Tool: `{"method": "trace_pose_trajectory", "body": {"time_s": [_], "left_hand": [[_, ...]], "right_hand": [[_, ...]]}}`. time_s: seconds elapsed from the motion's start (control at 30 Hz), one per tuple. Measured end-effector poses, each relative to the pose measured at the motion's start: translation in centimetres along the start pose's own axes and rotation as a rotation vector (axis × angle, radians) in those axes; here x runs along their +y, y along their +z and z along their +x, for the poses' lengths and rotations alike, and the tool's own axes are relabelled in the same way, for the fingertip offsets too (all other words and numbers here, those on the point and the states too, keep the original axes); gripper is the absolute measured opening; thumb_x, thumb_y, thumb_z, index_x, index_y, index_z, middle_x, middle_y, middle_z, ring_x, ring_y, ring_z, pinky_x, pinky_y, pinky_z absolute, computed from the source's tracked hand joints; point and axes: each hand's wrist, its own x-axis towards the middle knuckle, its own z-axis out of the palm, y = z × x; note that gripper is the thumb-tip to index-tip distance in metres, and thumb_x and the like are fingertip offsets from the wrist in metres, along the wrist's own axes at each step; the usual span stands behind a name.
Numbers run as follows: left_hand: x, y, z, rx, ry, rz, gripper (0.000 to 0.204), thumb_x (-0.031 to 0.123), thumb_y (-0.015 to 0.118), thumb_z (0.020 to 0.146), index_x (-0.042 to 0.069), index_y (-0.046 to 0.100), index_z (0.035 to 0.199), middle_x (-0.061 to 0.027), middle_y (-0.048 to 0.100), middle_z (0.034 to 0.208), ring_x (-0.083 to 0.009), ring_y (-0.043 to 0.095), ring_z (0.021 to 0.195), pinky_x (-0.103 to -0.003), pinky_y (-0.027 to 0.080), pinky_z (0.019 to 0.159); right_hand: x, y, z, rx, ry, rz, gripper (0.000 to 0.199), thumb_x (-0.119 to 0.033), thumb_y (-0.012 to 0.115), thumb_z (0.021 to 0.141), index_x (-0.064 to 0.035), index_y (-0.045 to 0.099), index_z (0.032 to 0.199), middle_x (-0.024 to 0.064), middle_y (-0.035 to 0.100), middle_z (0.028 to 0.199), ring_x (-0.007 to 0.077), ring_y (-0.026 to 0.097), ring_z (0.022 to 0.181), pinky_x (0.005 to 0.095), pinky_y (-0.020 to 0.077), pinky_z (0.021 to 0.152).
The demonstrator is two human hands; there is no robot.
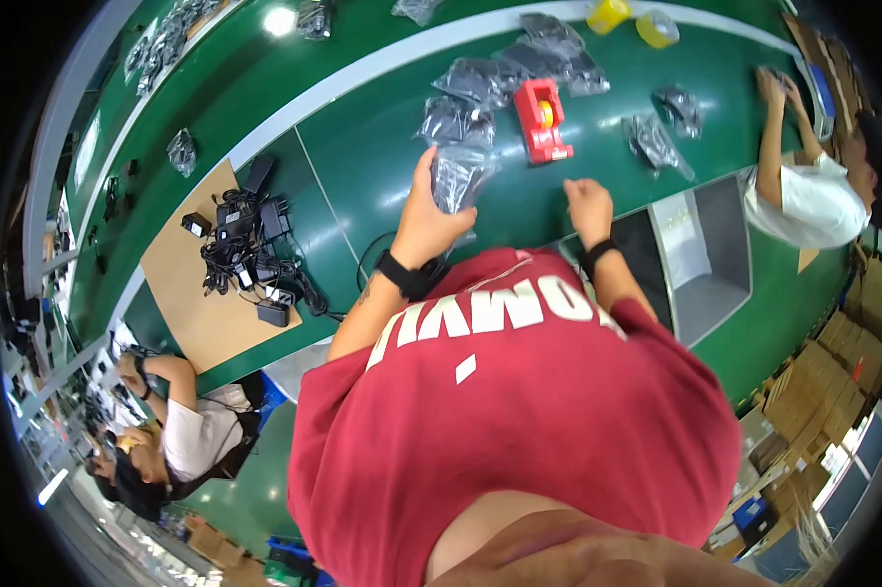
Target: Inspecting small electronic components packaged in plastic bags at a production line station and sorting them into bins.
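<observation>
My left hand point(427, 220) grips a clear plastic bag point(461, 179) with something dark inside, thumb and fingers on either side of it. To the right, my right hand point(590, 208) is closed with its fingers curled together; whatever it pinches, if anything, is too small to make out. Just beyond that hand stands a red tape dispenser point(533, 108) with a yellow roll in it. Several bagged dark items point(480, 82) lie in a group beyond my left hand, left of the dispenser.
Black adapters and tangled cables point(241, 235) lie on a brown board point(182, 279) at left. Bagged items point(653, 142) and yellow tape rolls point(608, 15) sit right of the dispenser. A grey bin point(707, 254) stands at the bench edge. Co-workers point(803, 201) point(201, 430) sit at both sides.
</observation>
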Motion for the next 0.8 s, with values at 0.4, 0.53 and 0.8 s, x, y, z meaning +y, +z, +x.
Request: {"method": "trace_pose_trajectory", "body": {"time_s": [0.4,0.53,0.8], "left_hand": [[0.6,1.5,-1.2,0.257,0.195,0.515,0.08,0.013,0.066,0.062,0.003,0.022,0.128,-0.0228,0.049,0.094,-0.0377,0.05,0.081,-0.04,0.044,0.068],[0.5,1.2,-1.4,0.27,0.194,0.513,0.081,0.012,0.066,0.061,0.002,0.021,0.128,-0.022,0.049,0.098,-0.0337,0.053,0.085,-0.037,0.045,0.071],[2.4,0.1,-1.6,-0.14,-0.171,-0.533,0.081,0.0,0.063,0.063,0.002,0.018,0.131,-0.0111,0.045,0.11,-0.0183,0.048,0.1,-0.03,0.043,0.08]], "right_hand": [[-11.2,-0.9,-4.7,-0.298,-0.288,0.416,0.033,-0.033,0.061,0.074,-0.0005,0.057,0.07,0.0128,0.056,0.058,0.0228,0.054,0.047,0.0308,0.0412,0.046],[-10.1,-0.5,-3.4,-0.507,-0.251,0.454,0.026,-0.026,0.062,0.076,-0.0001,0.056,0.077,0.0071,0.055,0.057,0.0145,0.053,0.049,0.0261,0.0407,0.047],[-9.0,-1.4,-1.7,-0.984,-0.34,1.029,0.018,-0.009,0.059,0.078,-0.0001,0.049,0.09,0.0014,0.054,0.07,0.0085,0.052,0.06,0.0218,0.0423,0.055]]}}
